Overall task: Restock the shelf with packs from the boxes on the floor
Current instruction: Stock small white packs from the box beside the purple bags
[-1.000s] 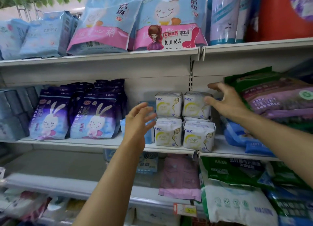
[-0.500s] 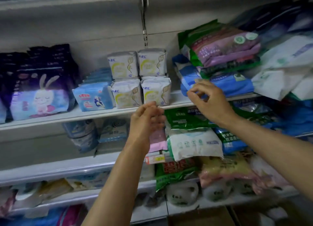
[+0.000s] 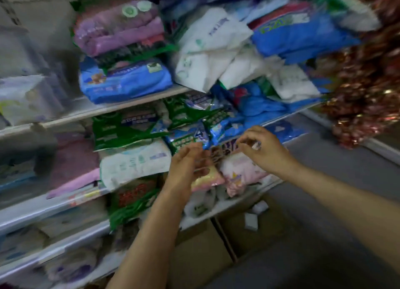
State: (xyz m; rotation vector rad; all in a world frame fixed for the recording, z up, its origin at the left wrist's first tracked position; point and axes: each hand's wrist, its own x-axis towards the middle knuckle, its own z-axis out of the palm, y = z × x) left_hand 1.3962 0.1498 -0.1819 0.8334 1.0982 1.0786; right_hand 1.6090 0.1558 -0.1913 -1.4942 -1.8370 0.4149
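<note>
Frame is motion-blurred. Bottom centre: cardboard boxes [image 3: 218, 254] on the floor, small white packs [image 3: 251, 220] inside. Mid-frame: left hand [image 3: 186, 169] fingers loosely extended, empty, in front of a pink pack [image 3: 242, 171]. Right hand [image 3: 263, 150] fingers curled; grip state unclear, blur. Behind: shelf [image 3: 129, 105] stacked with green, blue, white, purple packs, upper frame.

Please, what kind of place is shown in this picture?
Most likely a shop aisle, in the hygiene goods section. Tiered metal shelves are stacked with soft plastic packs in many colours, and open cardboard boxes stand on the floor below. Both hands are empty, in front of the packs.
</note>
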